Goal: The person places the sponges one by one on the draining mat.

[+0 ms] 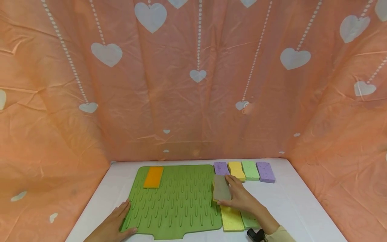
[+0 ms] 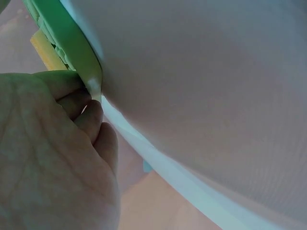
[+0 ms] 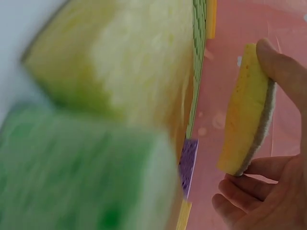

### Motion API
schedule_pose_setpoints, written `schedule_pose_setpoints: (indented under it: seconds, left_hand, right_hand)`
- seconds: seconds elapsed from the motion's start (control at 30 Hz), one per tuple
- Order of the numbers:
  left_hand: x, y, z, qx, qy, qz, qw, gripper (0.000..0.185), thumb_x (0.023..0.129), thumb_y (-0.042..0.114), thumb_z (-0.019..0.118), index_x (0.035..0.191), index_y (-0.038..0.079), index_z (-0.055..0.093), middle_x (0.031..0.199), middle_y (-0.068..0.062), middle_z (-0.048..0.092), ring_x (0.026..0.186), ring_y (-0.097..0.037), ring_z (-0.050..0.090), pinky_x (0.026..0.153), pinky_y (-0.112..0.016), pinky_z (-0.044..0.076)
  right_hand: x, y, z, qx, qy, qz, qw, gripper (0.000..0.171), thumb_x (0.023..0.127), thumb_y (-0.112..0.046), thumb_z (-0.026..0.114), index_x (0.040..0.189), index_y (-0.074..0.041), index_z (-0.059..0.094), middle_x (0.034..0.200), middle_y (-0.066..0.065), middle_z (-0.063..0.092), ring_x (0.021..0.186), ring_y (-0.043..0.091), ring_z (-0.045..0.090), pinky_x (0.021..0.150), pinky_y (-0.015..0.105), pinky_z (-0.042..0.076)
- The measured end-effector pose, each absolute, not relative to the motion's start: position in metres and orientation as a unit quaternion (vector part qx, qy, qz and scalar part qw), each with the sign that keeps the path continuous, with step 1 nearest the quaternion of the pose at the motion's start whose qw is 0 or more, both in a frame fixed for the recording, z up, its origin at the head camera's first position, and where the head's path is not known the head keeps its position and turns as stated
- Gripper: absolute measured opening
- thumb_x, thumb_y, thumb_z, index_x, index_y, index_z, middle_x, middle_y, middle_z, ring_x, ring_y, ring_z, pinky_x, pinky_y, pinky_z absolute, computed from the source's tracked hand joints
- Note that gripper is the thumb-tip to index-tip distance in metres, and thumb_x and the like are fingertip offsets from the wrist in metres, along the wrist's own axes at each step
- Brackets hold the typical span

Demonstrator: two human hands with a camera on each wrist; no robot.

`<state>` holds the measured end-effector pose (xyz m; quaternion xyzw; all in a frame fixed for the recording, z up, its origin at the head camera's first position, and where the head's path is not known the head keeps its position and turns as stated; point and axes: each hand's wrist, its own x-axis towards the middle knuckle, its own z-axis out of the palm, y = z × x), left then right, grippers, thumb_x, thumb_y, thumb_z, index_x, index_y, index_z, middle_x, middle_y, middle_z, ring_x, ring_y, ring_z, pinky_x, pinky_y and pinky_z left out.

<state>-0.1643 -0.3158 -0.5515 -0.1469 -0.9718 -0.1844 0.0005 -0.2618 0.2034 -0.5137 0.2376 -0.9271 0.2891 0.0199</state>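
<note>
the green mat (image 1: 181, 201) lies flat on the white desk (image 1: 302, 208), its near edge close to the desk's front edge and its far edge close to the draped orange backdrop (image 1: 193, 84). an orange sponge (image 1: 153, 177) sits on the mat's far left corner; the rest of the mat's ribbed face is bare. bare desk shows to the right of the sponges.

the right hand (image 1: 240, 196) hovers over the mat's right edge, wrist low and fingers pointing away, its grip pinching a yellow sponge with a grey scrub face (image 1: 221, 188) (image 3: 247, 110) between thumb and fingertips, lifted off the desk and tilted. under and behind that hand a yellow sponge (image 1: 231, 218) and a green sponge (image 1: 249, 220) lie just beside the mat's edge. along the far edge sits a row of four: purple (image 1: 221, 168), yellow (image 1: 236, 170), green (image 1: 250, 170), purple (image 1: 265, 171).

the left hand (image 1: 113, 225) lies palm down at the mat's near left corner, its grip closed on that corner's rim with the thumb on top of the mat.
</note>
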Motion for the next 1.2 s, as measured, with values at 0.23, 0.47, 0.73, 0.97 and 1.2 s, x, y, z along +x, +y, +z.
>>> schedule_pose_setpoints:
  seconds: [0.23,0.47,0.73,0.97,1.2]
  left_hand:
    - [-0.164,-0.315,-0.552,-0.149,-0.970,-0.190,0.001,0.107,0.091,0.060,0.078,0.157,-0.016,0.040,0.166,-0.033,0.037,0.150,-0.055,0.038,0.121,-0.014,0.005]
    - [-0.165,-0.315,-0.551,-0.147,-0.973,-0.175,-0.004,0.107,0.091,0.060,0.078,0.157,-0.015,0.040,0.167,-0.031,0.037,0.151,-0.052,0.039,0.121,-0.052,0.032]
    - [-0.164,-0.315,-0.550,-0.154,-0.971,-0.185,0.008,0.105,0.091,0.057,0.079,0.155,-0.017,0.042,0.165,-0.033,0.038,0.149,-0.053,0.040,0.127,-0.027,0.018]
    - [-0.162,-0.314,-0.551,-0.160,-0.966,-0.202,0.022,0.105,0.090,0.056,0.081,0.153,-0.019,0.042,0.164,-0.035,0.038,0.149,-0.056,0.039,0.100,0.005,-0.013]
    - [-0.162,-0.313,-0.548,-0.146,-0.975,-0.169,0.010,0.105,0.090,0.059,0.079,0.156,-0.015,0.043,0.166,-0.030,0.039,0.150,-0.051,0.042,0.122,-0.052,0.034]
  right_hand:
    - [-0.268,0.185,-0.514,0.243,-0.920,0.307,0.025,0.120,0.083,-0.051,0.092,0.161,0.015,0.029,0.165,0.037,0.033,0.152,0.053,0.034,0.116,0.067,0.042]
    - [-0.274,0.168,-0.517,0.242,-0.916,0.320,0.026,0.120,0.082,-0.053,0.092,0.164,0.010,0.030,0.166,0.033,0.033,0.150,0.047,0.039,0.110,0.062,0.049]
    - [-0.274,0.148,-0.511,0.228,-0.914,0.336,0.004,0.120,0.083,-0.053,0.092,0.166,0.006,0.028,0.170,0.033,0.027,0.151,0.050,0.038,0.106,0.063,0.051]
    - [-0.278,0.134,-0.506,0.224,-0.920,0.322,0.005,0.121,0.083,-0.055,0.091,0.166,0.006,0.029,0.169,0.031,0.030,0.150,0.048,0.039,0.105,0.062,0.052]
    - [-0.287,0.119,-0.502,0.246,-0.918,0.309,0.027,0.121,0.081,-0.056,0.092,0.165,0.007,0.032,0.167,0.029,0.035,0.147,0.046,0.044,0.107,0.060,0.052]
